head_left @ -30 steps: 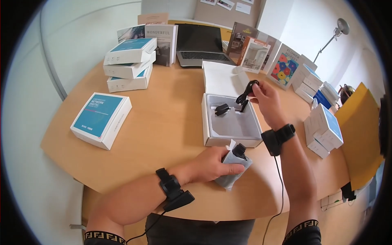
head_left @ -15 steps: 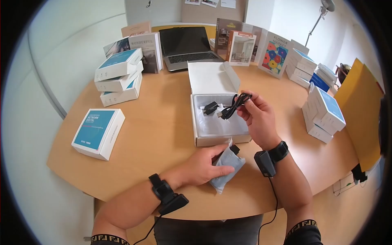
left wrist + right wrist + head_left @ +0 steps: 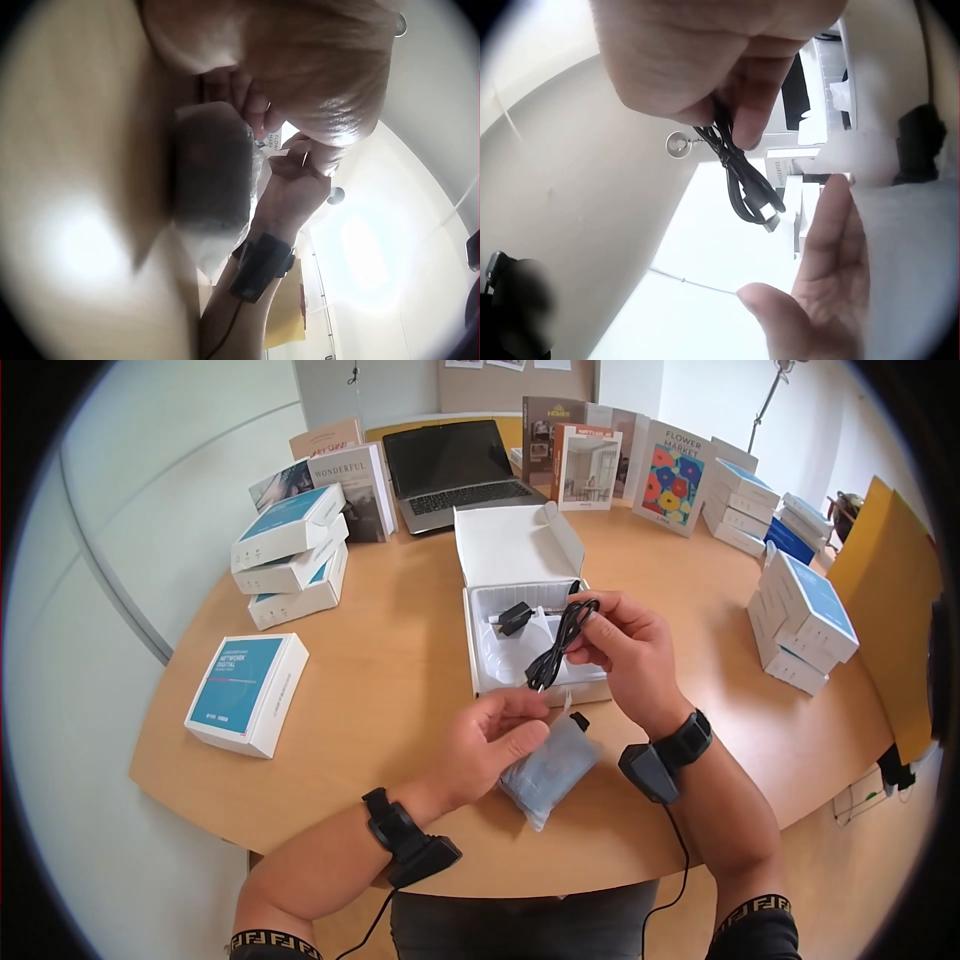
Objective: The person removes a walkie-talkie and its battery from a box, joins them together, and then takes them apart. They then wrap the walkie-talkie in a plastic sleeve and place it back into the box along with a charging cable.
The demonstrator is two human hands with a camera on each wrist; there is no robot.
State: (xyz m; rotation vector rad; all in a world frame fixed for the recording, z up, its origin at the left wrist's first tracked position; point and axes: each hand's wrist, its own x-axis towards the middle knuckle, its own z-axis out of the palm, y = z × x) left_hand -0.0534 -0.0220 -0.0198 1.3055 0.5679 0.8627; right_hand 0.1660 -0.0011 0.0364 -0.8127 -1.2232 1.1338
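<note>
My right hand [image 3: 635,655] pinches a bundled black USB cable [image 3: 562,645] between thumb and fingers. In the right wrist view, its metal plug [image 3: 771,218] hangs at the lower end of the coil. My left hand [image 3: 478,745] is below the cable, with thumb and fingers apart and fingertips close to the cable's lower end. Beside that hand a translucent grey bag [image 3: 552,772] lies on the table, a black part poking out of its top. Behind the cable stands an open white box [image 3: 475,650], its lid [image 3: 515,550] folded back, holding a black plug-like piece [image 3: 515,618].
A closed white-and-blue box [image 3: 245,695] lies on the table's left, with a stack of similar boxes [image 3: 290,555] behind it. A laptop [image 3: 455,470] and upright books [image 3: 590,465] line the back. More boxes [image 3: 800,620] are stacked at the right.
My left hand has let go of the grey bag and moved up toward the cable. My right hand has brought the cable from the box's right side down and left toward my left hand.
</note>
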